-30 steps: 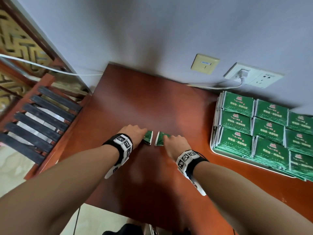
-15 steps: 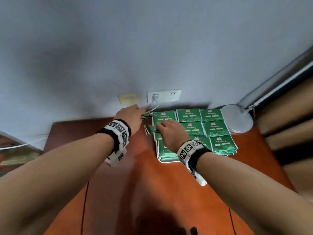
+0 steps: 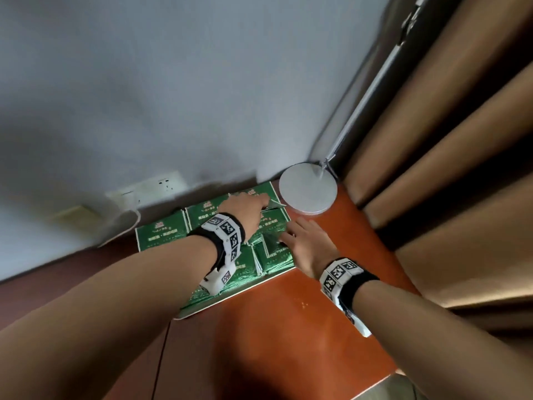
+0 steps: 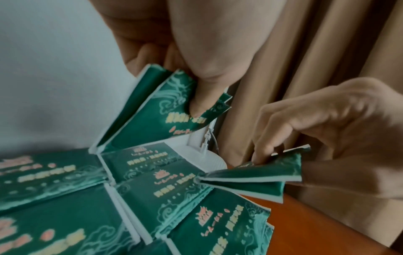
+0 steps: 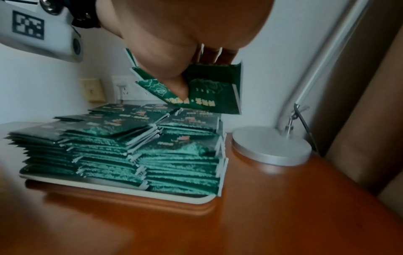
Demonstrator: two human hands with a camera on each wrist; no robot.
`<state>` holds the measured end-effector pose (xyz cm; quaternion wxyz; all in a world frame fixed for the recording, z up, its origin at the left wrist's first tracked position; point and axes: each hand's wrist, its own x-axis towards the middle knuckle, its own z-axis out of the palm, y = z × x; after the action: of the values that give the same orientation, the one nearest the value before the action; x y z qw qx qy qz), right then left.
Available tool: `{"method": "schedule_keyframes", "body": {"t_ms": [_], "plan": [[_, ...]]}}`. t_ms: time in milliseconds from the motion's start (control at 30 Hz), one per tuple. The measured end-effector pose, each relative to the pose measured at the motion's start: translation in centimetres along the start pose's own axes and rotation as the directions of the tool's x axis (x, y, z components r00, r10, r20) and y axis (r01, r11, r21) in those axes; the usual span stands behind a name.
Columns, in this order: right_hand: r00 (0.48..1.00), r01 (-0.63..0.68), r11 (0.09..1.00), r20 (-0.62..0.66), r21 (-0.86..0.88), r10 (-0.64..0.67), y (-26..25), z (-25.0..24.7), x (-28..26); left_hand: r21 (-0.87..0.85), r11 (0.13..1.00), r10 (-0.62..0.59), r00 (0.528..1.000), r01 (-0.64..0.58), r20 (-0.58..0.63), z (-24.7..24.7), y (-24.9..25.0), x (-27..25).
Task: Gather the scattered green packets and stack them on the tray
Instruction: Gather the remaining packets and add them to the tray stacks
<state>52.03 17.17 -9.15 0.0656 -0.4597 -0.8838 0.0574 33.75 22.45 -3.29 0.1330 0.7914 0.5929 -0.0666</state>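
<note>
A white tray [image 3: 230, 298] on the red-brown table holds several stacks of green packets [image 3: 161, 230]. My left hand [image 3: 264, 204] hovers over the far right stacks, its thumb and fingers pinching a few green packets [image 4: 165, 107] that tilt down toward the pile. My right hand [image 3: 285, 238] is just beside it, over the tray's right side. It pinches another small bunch of green packets [image 5: 209, 93] a little above the stacks [image 5: 130, 146]. The right wrist view shows the tray rim [image 5: 152, 191] under tall, slightly uneven piles.
A round silver lamp base [image 3: 308, 192] stands just right of the tray, its stem rising along the wall corner. Brown curtains [image 3: 447, 140] hang at the right. A wall socket [image 3: 161, 184] with a white cable [image 3: 127, 223] is behind the tray. Bare table [image 3: 274, 327] lies in front.
Both hands picked up packets from the table's left part and carried them right, to above the tray. The head view swung right with them.
</note>
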Motion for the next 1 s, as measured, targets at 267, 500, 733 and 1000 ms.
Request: {"method": "schedule_keyframes", "body": {"t_ms": [267, 500, 733, 1000], "plan": [[0.994, 0.112, 0.989, 0.001, 0.093, -0.112, 2.6, 4.5, -0.2, 0.008, 1.0, -0.018, 0.993, 0.018, 0.113, 2.6, 1.3, 5.1], [0.973, 0.219, 0.969, 0.046, 0.11, -0.226, 3.2, 6.7, 0.0, -0.009, 0.999, -0.047, 0.983, 0.049, 0.179, 4.2, 0.8, 6.5], [0.953, 0.227, 0.961, 0.168, 0.16, -0.253, 3.7, 7.5, -0.1, -0.054, 0.999, 0.016, 0.985, -0.007, 0.174, 5.9, 0.2, 7.0], [0.963, 0.218, 0.959, 0.118, 0.179, -0.241, 3.6, 7.4, -0.4, -0.005, 0.999, 0.032, 0.967, -0.032, 0.251, 6.5, 0.1, 6.2]]}}
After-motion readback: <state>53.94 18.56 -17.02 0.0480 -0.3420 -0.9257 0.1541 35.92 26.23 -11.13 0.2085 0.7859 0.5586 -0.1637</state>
